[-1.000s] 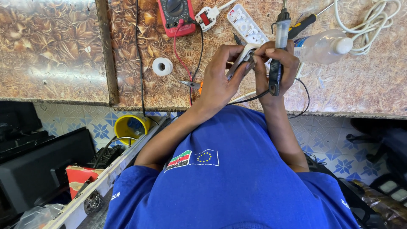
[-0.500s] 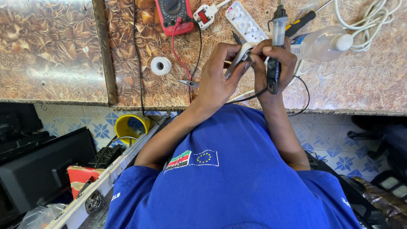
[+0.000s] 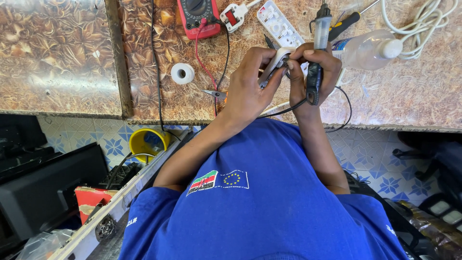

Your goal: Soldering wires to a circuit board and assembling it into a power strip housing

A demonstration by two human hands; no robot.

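My left hand [image 3: 250,86] grips a small white plastic part [image 3: 276,60] with dark wires, held up over the front of the patterned brown workbench [image 3: 409,96]. My right hand [image 3: 313,72] is closed around a black-handled soldering iron [image 3: 318,53] that stands upright, its clear upper section pointing away from me and its black cable [image 3: 288,108] looping below the hands. Both hands touch around the white part. My blue shirt fills the lower middle of the view.
On the bench lie a red multimeter [image 3: 197,17] with red and black leads, a white plug [image 3: 235,14], a white power strip [image 3: 279,24], a tape roll [image 3: 183,73], small pliers [image 3: 214,94], a clear bottle [image 3: 368,48], a screwdriver [image 3: 349,21] and coiled white cable [image 3: 423,19]. A yellow cup [image 3: 147,142] sits below.
The view has shifted slightly; both hands stay together on the white part and the iron, with only small finger movements.
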